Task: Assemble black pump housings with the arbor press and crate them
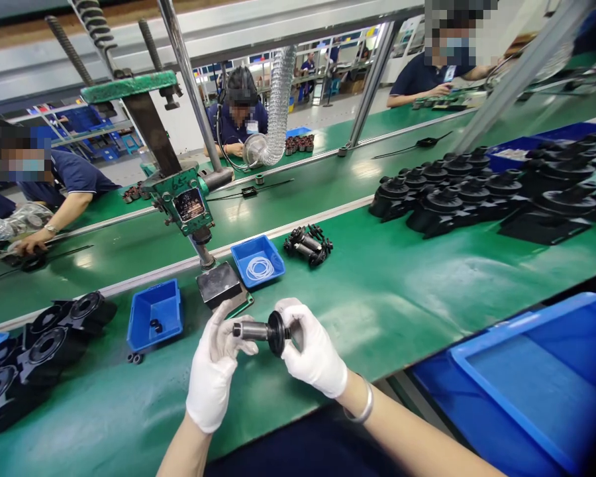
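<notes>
My right hand (pixel 315 351), in a white glove, pinches a dark metal shaft (pixel 254 330) by the end beside its black disc (pixel 277 334). The shaft lies nearly level above the bench, its bare end pointing left. My left hand (pixel 213 364), also gloved in white, is beside that bare end. Its thumb and forefinger are apart, and the shaft passes in front of them; whether they touch it I cannot tell. Just beyond my hands stands a green hand press (pixel 189 202) with a dark metal block (pixel 219 285) at its base.
A blue tray (pixel 257 262) holds white rings, and another blue tray (pixel 155 315) holds small black rings. Several shafts (pixel 308 245) lie grouped behind. Black housings stand left (pixel 44 351) and right (pixel 447 199). A large blue bin (pixel 541 377) is at right. Co-workers sit across the bench.
</notes>
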